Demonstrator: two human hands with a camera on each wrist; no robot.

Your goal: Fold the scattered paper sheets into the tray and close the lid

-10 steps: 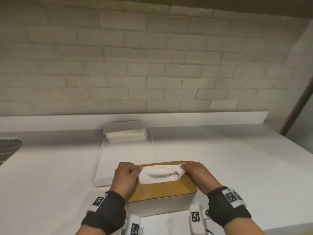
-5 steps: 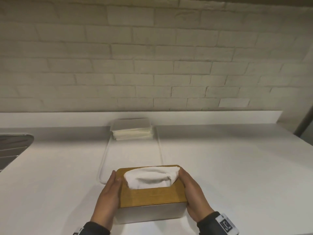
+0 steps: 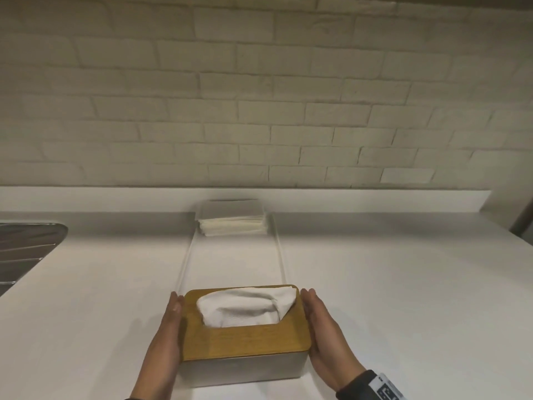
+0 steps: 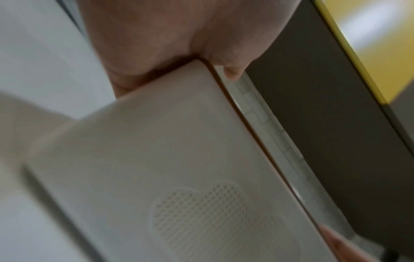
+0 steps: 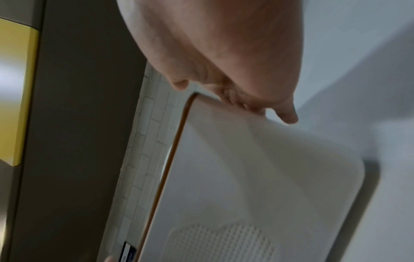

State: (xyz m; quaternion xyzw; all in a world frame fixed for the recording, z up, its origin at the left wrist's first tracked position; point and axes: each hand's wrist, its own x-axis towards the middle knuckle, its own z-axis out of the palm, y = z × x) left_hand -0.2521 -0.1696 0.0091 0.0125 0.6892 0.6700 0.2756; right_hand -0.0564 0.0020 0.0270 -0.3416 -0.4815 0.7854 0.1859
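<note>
A grey tissue box (image 3: 242,370) with a wooden lid (image 3: 245,340) stands on the white counter close to me. The lid sits flat on the box, and white paper (image 3: 245,308) bulges up through its slot. My left hand (image 3: 168,336) lies flat against the box's left side, fingers straight. My right hand (image 3: 326,339) presses the right side the same way. In the left wrist view the palm (image 4: 168,35) meets the box wall (image 4: 156,168). The right wrist view shows my fingers (image 5: 224,44) on the box's corner (image 5: 257,168).
A stack of folded white sheets (image 3: 233,225) lies at the far end of a clear flat board (image 3: 230,264), against the counter's back ledge. A metal draining surface (image 3: 26,246) is at the left edge. A brick wall rises behind the counter.
Both hands left the paper at the slot and dropped from the lid's top to lie flat along the box's two sides. The paper now stands looser in the slot.
</note>
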